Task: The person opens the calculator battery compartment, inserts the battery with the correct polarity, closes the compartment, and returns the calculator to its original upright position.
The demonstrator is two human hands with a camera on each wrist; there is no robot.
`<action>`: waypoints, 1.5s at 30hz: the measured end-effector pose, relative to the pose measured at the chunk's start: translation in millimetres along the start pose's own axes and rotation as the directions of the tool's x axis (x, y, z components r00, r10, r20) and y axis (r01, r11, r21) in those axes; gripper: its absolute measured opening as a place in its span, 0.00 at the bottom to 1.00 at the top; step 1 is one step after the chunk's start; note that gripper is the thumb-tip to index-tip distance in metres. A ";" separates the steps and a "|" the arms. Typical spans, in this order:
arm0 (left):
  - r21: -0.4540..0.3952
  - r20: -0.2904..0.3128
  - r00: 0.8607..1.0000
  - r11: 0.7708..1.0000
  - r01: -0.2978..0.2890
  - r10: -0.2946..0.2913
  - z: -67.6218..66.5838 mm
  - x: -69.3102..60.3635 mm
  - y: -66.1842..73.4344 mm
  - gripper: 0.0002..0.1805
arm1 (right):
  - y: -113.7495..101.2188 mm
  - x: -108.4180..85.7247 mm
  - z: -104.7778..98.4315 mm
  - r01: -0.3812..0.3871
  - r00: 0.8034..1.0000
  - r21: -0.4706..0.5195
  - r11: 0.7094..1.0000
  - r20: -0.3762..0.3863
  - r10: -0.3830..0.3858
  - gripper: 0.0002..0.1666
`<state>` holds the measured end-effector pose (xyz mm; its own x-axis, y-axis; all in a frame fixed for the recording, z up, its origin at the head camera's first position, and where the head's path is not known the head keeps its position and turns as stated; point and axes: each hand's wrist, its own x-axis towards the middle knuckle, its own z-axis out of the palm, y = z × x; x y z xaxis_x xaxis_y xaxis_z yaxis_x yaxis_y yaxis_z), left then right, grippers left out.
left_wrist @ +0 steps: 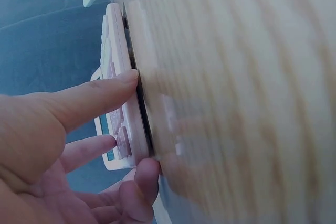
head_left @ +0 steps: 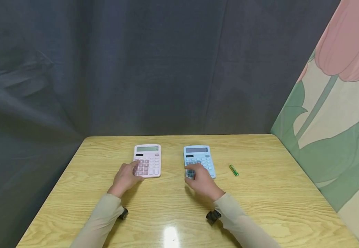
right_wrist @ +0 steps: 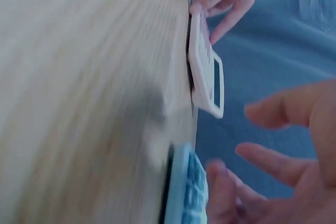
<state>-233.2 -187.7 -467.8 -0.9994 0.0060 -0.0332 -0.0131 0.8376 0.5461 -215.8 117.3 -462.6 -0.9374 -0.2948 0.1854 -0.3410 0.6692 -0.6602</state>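
A pink calculator (head_left: 150, 162) lies on the left of the table, its screen on the far side. My left hand (head_left: 126, 177) holds its near left corner. In the left wrist view the thumb rests along the calculator's (left_wrist: 123, 87) near edge, one finger touches a key, and curled fingers meet the side edge. To the right lies a blue calculator (head_left: 198, 150). Above its lower keys is my right hand (head_left: 201, 179), thumb and fingers apart with nothing visible between them. The right wrist view shows those fingers blurred beside the blue calculator (right_wrist: 186, 187).
A green battery (head_left: 233, 170) lies on the wooden table (head_left: 173, 203), right of the blue calculator. Behind the table hangs a dark curtain (head_left: 167, 69). A tulip-patterned cloth (head_left: 331, 144) covers the right side. Each wrist wears a small black camera.
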 end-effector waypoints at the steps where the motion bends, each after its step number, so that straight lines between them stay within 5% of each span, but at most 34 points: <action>1: 0.004 0.002 1.000 1.000 0.000 0.000 0.1 -0.2 0.0 0.45 | 1.8 1.2 -2.5 -0.017 0.999 -0.029 0.999 -0.042 0.016 0.24; 6: 0.024 0.007 1.000 1.000 0.011 -0.012 -0.1 -4.0 2.2 0.43 | 13.3 7.7 -20.5 -0.182 0.972 -0.165 0.969 -0.177 0.153 0.28; 12: 0.043 -0.011 1.000 0.999 0.027 -0.026 -0.7 -11.4 8.0 0.40 | 31.7 13.8 -33.4 -0.346 0.935 -0.245 0.906 -0.170 0.311 0.43; 26: -0.028 0.005 0.997 0.997 -0.072 0.072 7.2 -29.2 29.2 0.32 | 47.6 17.1 -29.9 -0.441 0.897 -0.198 0.875 -0.101 0.430 0.51; 33: -0.021 0.034 0.997 0.998 -0.061 0.062 10.9 -32.7 31.7 0.33 | 46.9 19.1 -28.6 -0.476 0.879 -0.156 0.866 -0.105 0.464 0.54; 45: -0.011 0.033 0.997 0.997 -0.074 0.074 12.1 -37.2 34.9 0.31 | 36.0 21.1 -30.7 -0.465 0.881 -0.023 0.885 -0.107 0.460 0.53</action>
<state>-196.1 -152.1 -457.6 -0.9961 0.0860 -0.0204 0.0601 0.8286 0.5566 -250.0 156.1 -460.2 -0.9907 0.1209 -0.0628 0.1323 0.7449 -0.6540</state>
